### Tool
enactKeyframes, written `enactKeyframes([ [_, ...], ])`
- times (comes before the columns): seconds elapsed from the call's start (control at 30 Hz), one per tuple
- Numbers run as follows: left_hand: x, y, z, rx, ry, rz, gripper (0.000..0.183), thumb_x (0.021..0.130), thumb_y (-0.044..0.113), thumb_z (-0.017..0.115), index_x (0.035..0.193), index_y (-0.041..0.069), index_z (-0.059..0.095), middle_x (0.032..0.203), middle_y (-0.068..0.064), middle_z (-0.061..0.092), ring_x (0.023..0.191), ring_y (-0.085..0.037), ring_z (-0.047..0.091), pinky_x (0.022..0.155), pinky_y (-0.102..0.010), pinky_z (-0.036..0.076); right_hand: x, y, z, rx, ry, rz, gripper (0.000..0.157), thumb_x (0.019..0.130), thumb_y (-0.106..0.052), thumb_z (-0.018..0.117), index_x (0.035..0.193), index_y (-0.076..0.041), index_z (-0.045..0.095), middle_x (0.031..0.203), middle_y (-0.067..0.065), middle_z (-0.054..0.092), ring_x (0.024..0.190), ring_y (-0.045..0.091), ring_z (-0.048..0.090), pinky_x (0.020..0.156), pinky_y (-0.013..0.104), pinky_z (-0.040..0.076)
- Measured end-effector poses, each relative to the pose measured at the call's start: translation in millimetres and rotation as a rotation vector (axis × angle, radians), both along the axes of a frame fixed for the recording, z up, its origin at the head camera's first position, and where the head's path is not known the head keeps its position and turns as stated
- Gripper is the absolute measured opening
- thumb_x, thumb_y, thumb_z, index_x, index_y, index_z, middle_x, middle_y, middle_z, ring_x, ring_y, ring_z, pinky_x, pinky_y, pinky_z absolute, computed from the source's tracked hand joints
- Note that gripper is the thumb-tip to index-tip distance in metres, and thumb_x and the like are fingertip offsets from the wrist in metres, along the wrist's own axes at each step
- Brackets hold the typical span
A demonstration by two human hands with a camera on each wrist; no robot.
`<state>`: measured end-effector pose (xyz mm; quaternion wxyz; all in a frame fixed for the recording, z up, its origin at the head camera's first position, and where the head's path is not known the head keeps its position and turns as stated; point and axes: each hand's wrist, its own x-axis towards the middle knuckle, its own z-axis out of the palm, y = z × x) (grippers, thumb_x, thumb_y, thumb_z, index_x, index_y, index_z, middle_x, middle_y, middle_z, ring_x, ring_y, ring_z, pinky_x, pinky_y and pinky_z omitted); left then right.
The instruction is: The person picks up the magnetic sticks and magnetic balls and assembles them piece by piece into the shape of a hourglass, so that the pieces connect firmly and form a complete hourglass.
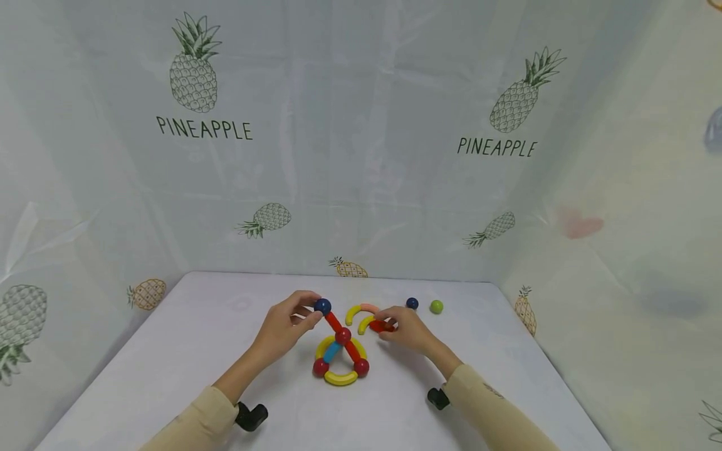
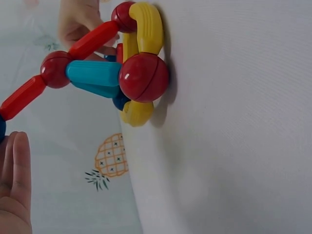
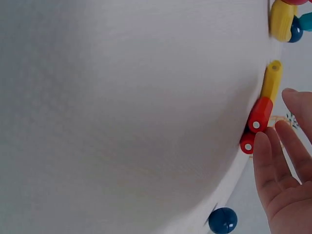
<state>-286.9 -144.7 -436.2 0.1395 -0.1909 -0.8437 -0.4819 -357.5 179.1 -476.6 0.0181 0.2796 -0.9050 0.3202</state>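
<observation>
My left hand [image 1: 286,327] pinches a dark blue ball [image 1: 323,305] between thumb and fingers. From that ball a red rod [image 1: 334,322] slopes down to a red ball [image 1: 343,336] atop a standing construction of magnetic sticks and balls. Its base has red balls [image 1: 321,367] and yellow curved sticks [image 1: 341,379]; a light blue rod [image 2: 92,73] rises on one side. To the right, my right hand [image 1: 410,329] is low over the table, its spread fingertips right at red sticks [image 3: 260,115] lying beside a yellow curved stick [image 3: 272,80].
Behind the right hand lie another yellow curved stick [image 1: 352,313] and a pink curved stick [image 1: 369,308]. Farther right sit a loose dark blue ball [image 1: 412,303] and a green ball [image 1: 437,306]. A pineapple-print curtain [image 1: 350,156] hangs around the white table [image 1: 225,319].
</observation>
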Motion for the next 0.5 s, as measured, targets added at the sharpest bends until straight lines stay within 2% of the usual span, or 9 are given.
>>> enactKeyframes([
  [0.27,-0.4,-5.0,-3.9,0.019,-0.031,0.002,0.035,0.102,0.026,0.075,0.135,0.024,0.063,0.121,0.004,0.074,0.100,-0.012,0.071,0.085,-0.021,0.060,-6.0,-2.8,-8.0,0.048,-0.007,-0.016,0.032,0.094,-0.009,0.082,0.125,-0.011,0.077,0.115,0.003,0.076,0.096,0.018,0.062,0.084,0.029,0.059],
  [0.5,-0.4,-6.4,-4.7,0.021,-0.034,-0.006,0.035,0.102,0.028,0.074,0.135,0.024,0.063,0.122,0.002,0.074,0.100,-0.014,0.072,0.084,-0.021,0.060,-6.2,-6.0,-9.9,0.059,-0.025,-0.022,0.029,0.094,-0.005,0.080,0.122,-0.012,0.078,0.109,0.001,0.075,0.092,0.016,0.062,0.084,0.028,0.059],
])
